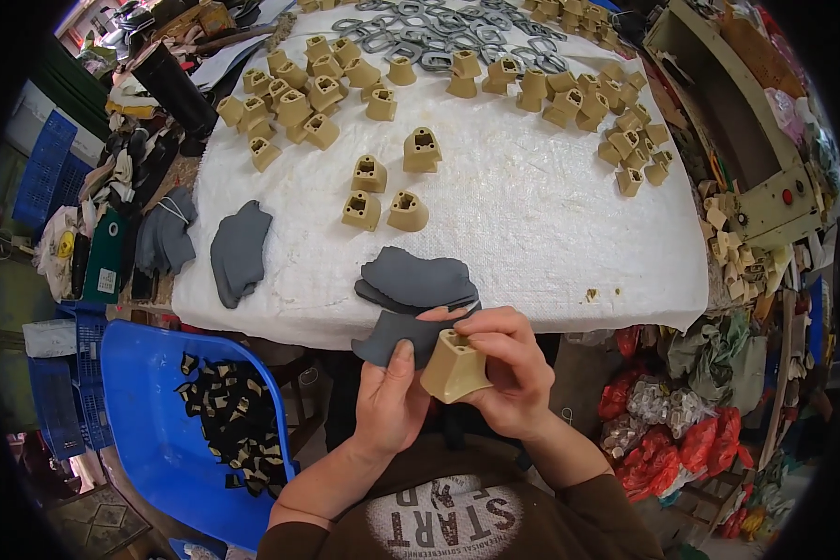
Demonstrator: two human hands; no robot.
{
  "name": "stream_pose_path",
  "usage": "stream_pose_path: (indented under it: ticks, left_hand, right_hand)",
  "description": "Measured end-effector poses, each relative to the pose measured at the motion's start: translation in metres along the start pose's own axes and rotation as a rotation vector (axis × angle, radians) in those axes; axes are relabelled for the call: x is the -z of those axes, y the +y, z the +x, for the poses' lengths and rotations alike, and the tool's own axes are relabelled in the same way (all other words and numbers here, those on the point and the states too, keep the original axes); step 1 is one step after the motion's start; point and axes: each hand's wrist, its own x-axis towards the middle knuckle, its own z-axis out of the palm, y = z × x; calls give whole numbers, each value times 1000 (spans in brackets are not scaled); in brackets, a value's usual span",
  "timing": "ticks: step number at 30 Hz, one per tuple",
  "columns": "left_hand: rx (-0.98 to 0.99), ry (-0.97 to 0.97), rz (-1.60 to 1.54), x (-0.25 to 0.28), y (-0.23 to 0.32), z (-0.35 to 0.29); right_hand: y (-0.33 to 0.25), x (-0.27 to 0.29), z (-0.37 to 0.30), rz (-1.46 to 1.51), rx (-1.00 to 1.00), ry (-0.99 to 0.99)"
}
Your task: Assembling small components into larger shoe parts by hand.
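My left hand (388,403) pinches a dark grey sheet piece (383,338), thin and curved like cut leather, its thumb flat on top. My right hand (515,371) grips a beige block-shaped shoe heel (454,373), the narrower end with holes facing up and the wider end down. The grey piece reaches behind the heel, and whether the two touch I cannot tell. Just beyond my hands lies a stack of similar grey pieces (415,275) on the white woven sheet (551,252). Several loose beige heels (408,211) stand farther up the table.
More heels cluster at the far left (294,107) and right; grey metal rings (429,37) lie at the back. Another grey stack (240,252) is at left. A blue tub (149,439) below holds small black pieces. Right of the table are a beige machine (770,210) and red bags (649,467).
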Motion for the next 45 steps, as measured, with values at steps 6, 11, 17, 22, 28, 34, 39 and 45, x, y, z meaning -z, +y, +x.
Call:
stream_pose_path:
  ticks: [6, 11, 17, 22, 28, 34, 39, 45]
  left_hand:
    - [18, -24, -21, -5, 7, -5]
    - [-11, -32, -42, -5, 5, -6]
    - [-63, -17, 26, -6, -1, -8]
    - [-117, -24, 137, 0, -1, -10]
    - [-6, 35, 286, 6, 13, -7]
    - [-34, 31, 501, 15, 4, -8]
    - [-142, 10, 785, 14, 1, -11]
    - [-292, -70, 1230, 3, 6, -7]
  right_hand:
    - [0, -1, 5, -130, 138, 2]
    - [2, -3, 8, -96, 130, -3]
    - [4, 1, 5, -184, 112, -34]
    - [3, 8, 11, -510, 172, -84]
    - [3, 8, 9, -470, 104, -22]
    - [-21, 10, 20, -845, -43, -219]
    - [-21, 12, 22, -846, -56, -298]
    - [-11, 13, 15, -904, -19, -346]
